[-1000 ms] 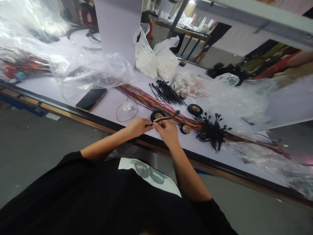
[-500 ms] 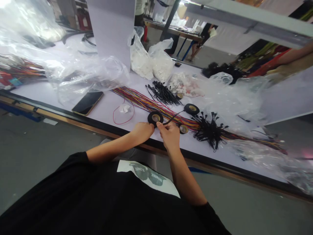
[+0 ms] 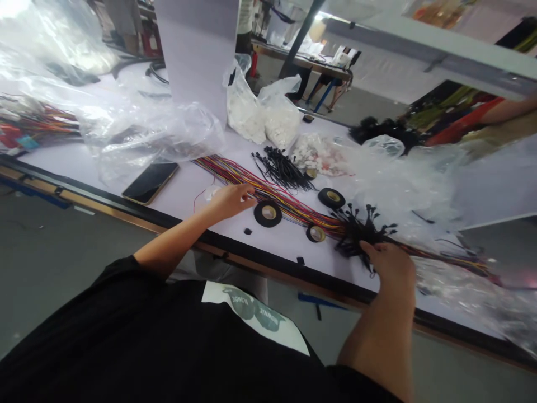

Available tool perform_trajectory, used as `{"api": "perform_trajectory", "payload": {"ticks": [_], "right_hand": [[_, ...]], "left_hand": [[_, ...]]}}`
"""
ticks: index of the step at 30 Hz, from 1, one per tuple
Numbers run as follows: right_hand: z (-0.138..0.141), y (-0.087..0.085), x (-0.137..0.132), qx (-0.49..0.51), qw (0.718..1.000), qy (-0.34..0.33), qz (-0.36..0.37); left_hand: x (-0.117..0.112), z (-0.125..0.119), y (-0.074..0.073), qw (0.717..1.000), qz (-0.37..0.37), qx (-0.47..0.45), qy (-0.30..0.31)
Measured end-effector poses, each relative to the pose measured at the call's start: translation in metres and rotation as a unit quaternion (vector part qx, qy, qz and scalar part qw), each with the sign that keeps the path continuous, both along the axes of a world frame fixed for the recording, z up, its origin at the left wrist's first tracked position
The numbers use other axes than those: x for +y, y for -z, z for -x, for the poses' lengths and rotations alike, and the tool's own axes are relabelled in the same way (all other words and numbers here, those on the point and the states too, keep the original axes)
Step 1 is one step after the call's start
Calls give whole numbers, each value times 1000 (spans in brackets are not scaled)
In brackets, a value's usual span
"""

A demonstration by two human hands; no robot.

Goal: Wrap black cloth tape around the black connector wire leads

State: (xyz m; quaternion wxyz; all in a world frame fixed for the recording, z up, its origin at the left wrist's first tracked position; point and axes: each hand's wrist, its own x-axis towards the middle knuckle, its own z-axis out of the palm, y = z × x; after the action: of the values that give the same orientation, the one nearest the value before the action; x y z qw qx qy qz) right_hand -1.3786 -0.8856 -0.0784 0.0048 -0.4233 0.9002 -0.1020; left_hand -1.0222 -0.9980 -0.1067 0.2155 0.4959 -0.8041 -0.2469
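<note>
- Stretched out with the left hand (image 3: 229, 201) to the coloured wire bundle (image 3: 293, 208); fingers close together, tips touching the strands at its near-left end; couldn't tell whether any strand was pinched.
- Rested with the right hand (image 3: 388, 267) on the near edge of the pile of black leads (image 3: 361, 228); fingers curled down, tips buried among the leads, back of the hand to the camera; couldn't tell a pinch from a plain touch.
- Found the bundle running slantwise across the white table (image 3: 277, 240), from the left fingertips to under the black pile and on to the right; found the pile sitting on top of it, well apart from the left hand.
- Judged the coloured wires light, limp and slick; likely to fan out or snag if lifted by one strand; better gathered several at a time, close to an end.
- Judged the black leads light and tangle-prone, their heads apt to hook neighbours; better taken by one head and drawn out gently.
- Spotted black tape rolls: one (image 3: 268, 213) just beside the left fingertips; a smaller one (image 3: 315, 233) just left of the pile.
- Noted a phone (image 3: 150, 182) face up, left of the left hand; clear plastic bags (image 3: 159, 129) behind.
</note>
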Motion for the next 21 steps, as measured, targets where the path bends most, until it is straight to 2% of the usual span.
{"api": "perform_trajectory", "payload": {"ticks": [2, 3, 5, 6, 8, 10, 11, 13, 17, 21], "right_hand": [[1, 2, 0, 5, 995, 94, 9], [-1, 3, -1, 14, 993, 114, 37], [-7, 5, -6, 18, 992, 103, 77], [-10, 6, -9, 11, 992, 84, 88], [-15, 7, -16, -2, 992, 63, 107], [-19, 7, -23, -12, 990, 67, 120], [-21, 7, -26, -16, 990, 67, 126], [-24, 6, -31, -24, 990, 53, 130], [-29, 5, -36, -33, 992, 25, 118], [-30, 7, -39, -21, 994, 18, 101]], "left_hand": [[-4, -20, 8, 999, -3, 21, -28], [-3, -30, 12, 999, -9, 22, -42], [1, -51, 17, 996, -17, 9, -89], [4, -61, 18, 991, -13, -9, -136], [7, -82, 16, 963, 19, -71, -260], [6, -102, 12, 912, 46, -148, -379], [3, -111, 10, 891, 44, -181, -415], [-6, -127, 7, 869, -1, -223, -442], [-26, -143, 8, 865, -116, -243, -423], [-32, -144, 12, 870, -111, -240, -416]]}}
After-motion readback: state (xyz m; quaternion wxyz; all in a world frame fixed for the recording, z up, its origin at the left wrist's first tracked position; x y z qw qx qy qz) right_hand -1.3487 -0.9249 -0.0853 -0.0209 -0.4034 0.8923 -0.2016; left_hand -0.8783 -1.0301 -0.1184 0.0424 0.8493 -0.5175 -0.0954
